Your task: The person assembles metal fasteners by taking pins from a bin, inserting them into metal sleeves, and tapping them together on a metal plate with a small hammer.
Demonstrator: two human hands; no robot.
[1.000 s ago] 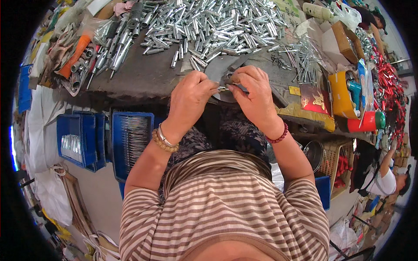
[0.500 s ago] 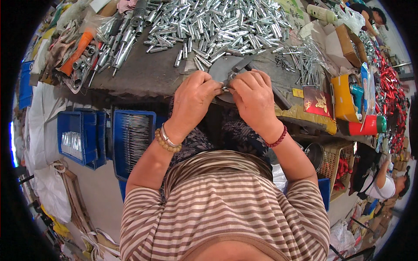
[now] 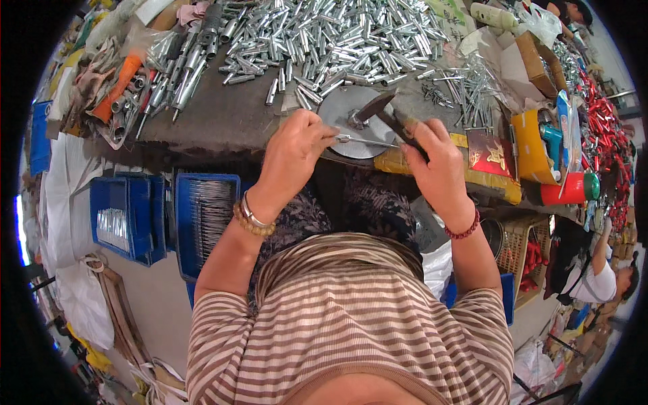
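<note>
My left hand [image 3: 297, 145] is closed in a pinch on a small silver metal fitting with a thin rod [image 3: 374, 142] sticking out to the right. The rod's far end comes close to my right fingers; whether they touch it I cannot tell. My right hand [image 3: 435, 158] is wrapped round the dark handle of a hammer [image 3: 376, 106], its head tilted over a round grey metal plate [image 3: 335, 106]. A small metal block [image 3: 356, 121] sits on that plate, partly under the hammer head. The plate lies at the near edge of the workbench [image 3: 209, 125].
Loose silver metal sleeves [image 3: 337, 40] are heaped at the back. Thin pins [image 3: 476, 94] lie to the right, beside a red envelope [image 3: 489, 156] and yellow box [image 3: 536, 148]. Long metal tools [image 3: 192, 81] lie left. Below, a blue bin [image 3: 179, 229] holds rods. Another person [image 3: 594, 277] is at right.
My hands, earlier together at the small fitting, have moved apart. My right hand has gone right and gripped the hammer, lifting and turning it. The thin rod now shows between my hands.
</note>
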